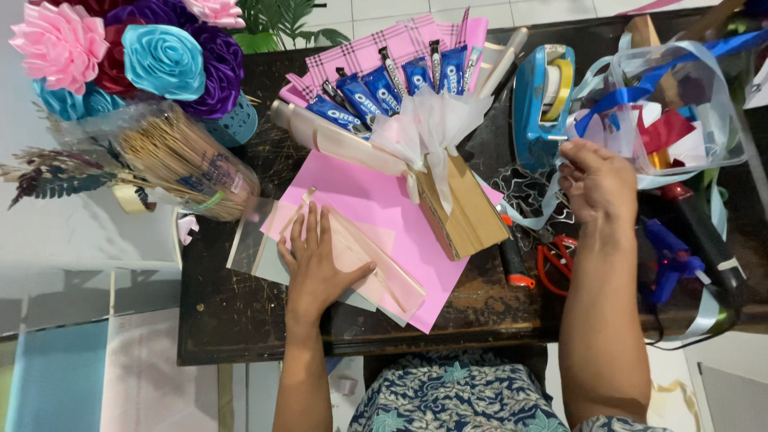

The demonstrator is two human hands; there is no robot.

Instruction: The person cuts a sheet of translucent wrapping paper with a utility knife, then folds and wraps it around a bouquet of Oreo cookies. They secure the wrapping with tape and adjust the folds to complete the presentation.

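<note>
My left hand (314, 258) lies flat, fingers spread, on folded clear wrapping sheets over a pink paper sheet (376, 200) on the dark table. My right hand (596, 184) hovers beside a blue tape dispenser (540, 100), fingers pinched at a light blue ribbon (552, 210) that trails off the table's right side. Between the hands lies a snack bouquet (404, 88) of blue biscuit packets in pink checked paper with white tulle, resting on a brown cardboard piece (468, 216).
Satin ribbon roses (164, 60) and a bundle of wooden skewers (188, 164) stand at the left. Red-handled scissors (554, 260), a blue glue gun (668, 256) and a clear bag of ribbons (680, 112) crowd the right. The table edge (360, 348) runs near my lap.
</note>
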